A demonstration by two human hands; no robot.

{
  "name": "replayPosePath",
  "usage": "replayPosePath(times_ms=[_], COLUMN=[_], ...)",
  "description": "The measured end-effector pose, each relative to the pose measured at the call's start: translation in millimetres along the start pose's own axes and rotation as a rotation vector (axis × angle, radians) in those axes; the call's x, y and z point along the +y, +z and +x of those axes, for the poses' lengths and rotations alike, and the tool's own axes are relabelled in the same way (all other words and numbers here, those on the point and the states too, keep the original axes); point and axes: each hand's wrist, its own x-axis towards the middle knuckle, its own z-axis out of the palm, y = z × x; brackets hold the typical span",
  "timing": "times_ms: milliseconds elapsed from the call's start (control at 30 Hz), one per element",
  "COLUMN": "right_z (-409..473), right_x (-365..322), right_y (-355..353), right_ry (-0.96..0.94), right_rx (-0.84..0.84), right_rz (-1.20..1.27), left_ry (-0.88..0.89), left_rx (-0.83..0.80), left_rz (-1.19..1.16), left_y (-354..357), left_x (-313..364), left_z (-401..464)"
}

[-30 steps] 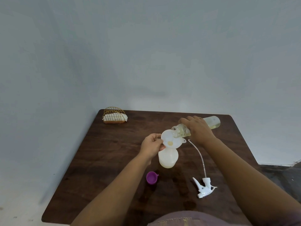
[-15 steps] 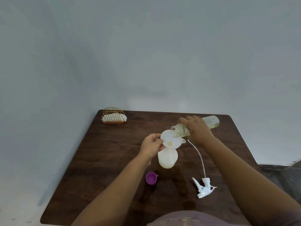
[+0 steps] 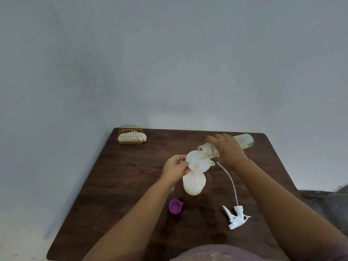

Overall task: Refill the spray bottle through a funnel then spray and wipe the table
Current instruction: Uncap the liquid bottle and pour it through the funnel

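A translucent white spray bottle (image 3: 194, 184) stands mid-table with a white funnel (image 3: 196, 162) seated in its neck. My left hand (image 3: 175, 169) pinches the funnel's left rim. My right hand (image 3: 228, 149) grips a clear refill bottle (image 3: 244, 142) of yellowish liquid, tipped almost level, its open mouth (image 3: 202, 152) over the funnel's far edge. A little yellowish liquid sits at the funnel's throat. The white trigger sprayer head (image 3: 236, 217) with its long dip tube (image 3: 230, 180) lies on the table to the right.
A purple cap (image 3: 175, 206) sits open side up in front of the spray bottle. A gold wire holder with white napkins (image 3: 131, 135) stands at the far left corner of the dark wooden table (image 3: 122, 185). A pale wall rises behind it.
Both hands, the funnel and the tipped refill bottle stay in nearly the same place. Only the view has shifted slightly.
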Motion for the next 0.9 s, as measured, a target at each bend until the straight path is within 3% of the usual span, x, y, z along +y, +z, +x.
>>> replayPosePath(times_ms=[900], right_z=[-1], right_x=[1], right_y=[-5], right_ry=[0.005], right_rx=[0.005], right_rz=[0.013], left_ry=[0.030], left_rx=[0.026], left_rz=[0.111], left_y=[-4], left_x=[11], left_z=[-11])
